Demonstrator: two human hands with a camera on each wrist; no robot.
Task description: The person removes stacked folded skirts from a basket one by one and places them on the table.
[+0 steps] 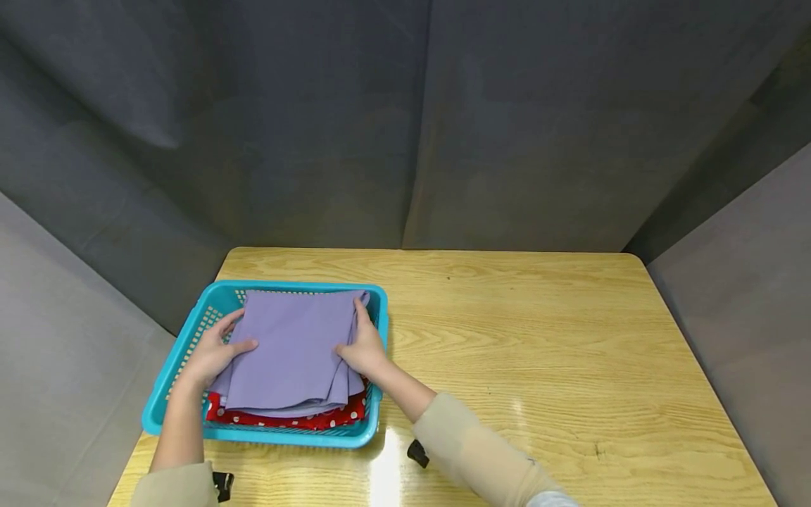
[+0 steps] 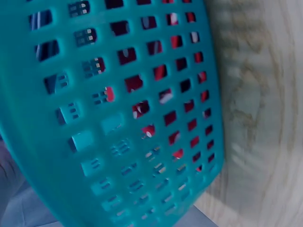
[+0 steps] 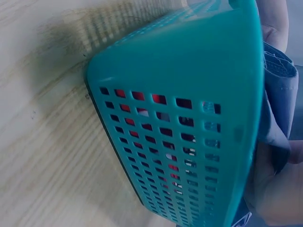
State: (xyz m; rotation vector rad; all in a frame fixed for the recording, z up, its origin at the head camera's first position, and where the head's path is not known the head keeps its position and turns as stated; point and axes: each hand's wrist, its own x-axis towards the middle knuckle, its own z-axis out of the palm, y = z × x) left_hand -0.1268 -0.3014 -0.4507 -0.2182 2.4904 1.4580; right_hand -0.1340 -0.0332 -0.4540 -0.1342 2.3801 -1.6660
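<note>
A folded purple cloth [image 1: 291,345] lies in layers inside a turquoise plastic basket [image 1: 279,437], on top of a red cloth with white dots [image 1: 304,422]. My left hand [image 1: 212,354] grips the purple cloth's left side, thumb over the top layer. At the opposite side my right hand [image 1: 365,345] holds the right edge, its thumb also on top and its fingers along the fold. In the right wrist view, purple cloth [image 3: 279,104] shows beside the basket's rim. Red fabric shows through the holes of the basket wall [image 2: 106,80] in the left wrist view.
The basket stands at the left end of a light wooden table [image 1: 538,352]. Dark grey curtains [image 1: 317,141] hang behind the table, and lighter grey panels flank it. Small black pieces [image 1: 417,453] show beside both sleeves.
</note>
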